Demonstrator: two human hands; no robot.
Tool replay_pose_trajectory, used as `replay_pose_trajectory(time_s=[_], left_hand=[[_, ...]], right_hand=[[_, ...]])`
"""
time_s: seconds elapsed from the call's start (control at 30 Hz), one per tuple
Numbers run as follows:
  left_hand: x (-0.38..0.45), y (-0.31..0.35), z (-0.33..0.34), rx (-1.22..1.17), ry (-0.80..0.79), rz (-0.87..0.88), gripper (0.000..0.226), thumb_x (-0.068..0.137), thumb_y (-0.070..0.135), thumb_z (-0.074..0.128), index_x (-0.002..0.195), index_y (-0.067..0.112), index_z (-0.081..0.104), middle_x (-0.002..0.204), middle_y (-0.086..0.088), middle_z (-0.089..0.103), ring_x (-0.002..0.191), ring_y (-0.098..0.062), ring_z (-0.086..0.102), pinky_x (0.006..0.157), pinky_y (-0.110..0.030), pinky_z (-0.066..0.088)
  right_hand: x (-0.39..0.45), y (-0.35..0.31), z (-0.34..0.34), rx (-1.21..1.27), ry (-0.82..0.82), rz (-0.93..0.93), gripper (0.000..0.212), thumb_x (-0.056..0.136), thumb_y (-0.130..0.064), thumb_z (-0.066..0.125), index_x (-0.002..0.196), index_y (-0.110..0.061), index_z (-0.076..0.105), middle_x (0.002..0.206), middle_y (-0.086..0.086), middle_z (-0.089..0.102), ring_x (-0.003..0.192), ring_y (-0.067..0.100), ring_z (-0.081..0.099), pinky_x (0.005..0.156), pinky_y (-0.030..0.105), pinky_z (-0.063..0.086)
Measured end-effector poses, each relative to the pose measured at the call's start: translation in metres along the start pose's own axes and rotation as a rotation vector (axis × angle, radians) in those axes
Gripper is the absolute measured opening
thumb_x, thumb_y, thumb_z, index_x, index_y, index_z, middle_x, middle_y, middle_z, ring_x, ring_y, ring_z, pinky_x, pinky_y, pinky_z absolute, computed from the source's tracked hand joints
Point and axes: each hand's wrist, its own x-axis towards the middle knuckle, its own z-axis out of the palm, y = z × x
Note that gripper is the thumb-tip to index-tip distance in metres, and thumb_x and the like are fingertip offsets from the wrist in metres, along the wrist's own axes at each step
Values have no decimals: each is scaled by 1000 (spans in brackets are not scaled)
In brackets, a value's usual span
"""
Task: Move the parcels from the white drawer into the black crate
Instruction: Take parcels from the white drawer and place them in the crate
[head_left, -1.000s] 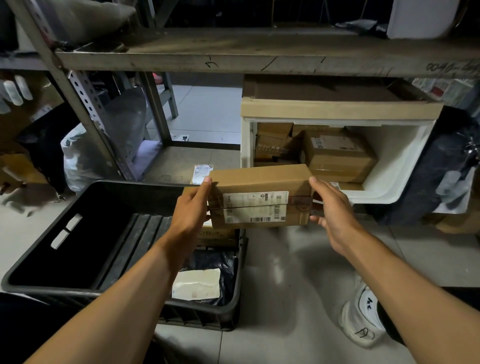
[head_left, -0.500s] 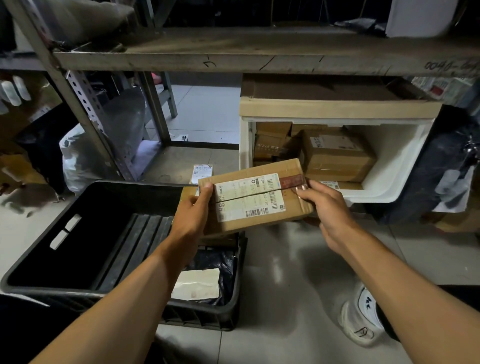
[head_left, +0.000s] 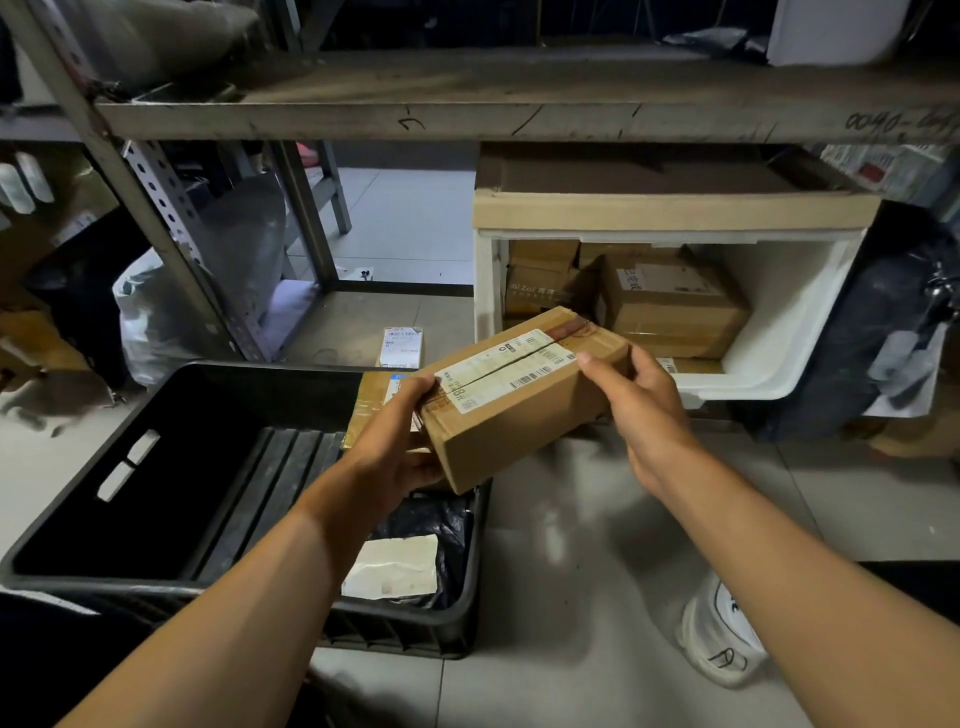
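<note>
Fingers and thumb of the left hand (head_left: 387, 457) curl around the near end of a brown cardboard parcel (head_left: 519, 400), the thumb lying on its top edge beside the white shipping label (head_left: 506, 366). The right hand (head_left: 641, 410) grips the far end, thumb on top next to the label and fingers wrapped behind the box. The parcel is held tilted, its far end higher, in the air above the right rim of the black crate (head_left: 156, 577), between the crate and the white drawer (head_left: 789, 332).

Inside the crate, at its right end, a flat tan parcel (head_left: 371, 402) leans against the far wall, partly hidden by the left hand, and a black plastic mailer bag (head_left: 431, 525) with a pale label (head_left: 395, 569) lies on the ribbed floor.

The white drawer sits open beneath a metal shelf (head_left: 519, 111), with a flattened cardboard sheet (head_left: 670, 210) across its top. Several brown cartons are stacked in it, the largest (head_left: 675, 306) toward the middle and a printed one (head_left: 535, 291) at the left side.

A small labelled packet (head_left: 401, 347) lies on the lower shelf board behind the crate. A white shoe (head_left: 724, 639) shows on the grey tiled floor (head_left: 571, 571) at lower right.
</note>
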Motion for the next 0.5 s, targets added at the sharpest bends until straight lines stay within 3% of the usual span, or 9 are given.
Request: replay_pose_trajectory(time_s=[0.1,0.2,0.37,0.5], left_hand=[[0,-1,3,-17,-53,-61,34,96,47,56,110,16,61,109,-19,68,98,-35,68,75,-44,57],[1,-3,7,-42,-100,-93,36,95,42,58,118,15,57,111,-19,65,101,-35,67,76,-48,59],[-2,-6,14,-61,-209,-129,26,94,34,58,115,19,55,114,-17,67,109,-38,65,101,-59,49],[1,-10,8,118,-322,-150,49,82,46,69,124,24,56,124,-13,69,117,-37,63,102,-62,44]], right_hand=[[-2,0,4,-2,-33,95,119,53,-70,77,154,-48,19,154,-9,45,136,17,49,113,49,41],[-2,0,7,23,-57,124,128,47,-72,78,153,-53,8,160,-8,35,138,20,46,113,53,41],[-10,1,15,21,-135,163,112,58,-63,80,153,-49,23,141,-10,59,125,16,59,110,49,45],[-14,-1,10,68,-150,185,63,90,-34,72,146,-37,45,123,-4,71,111,18,68,103,48,52]])
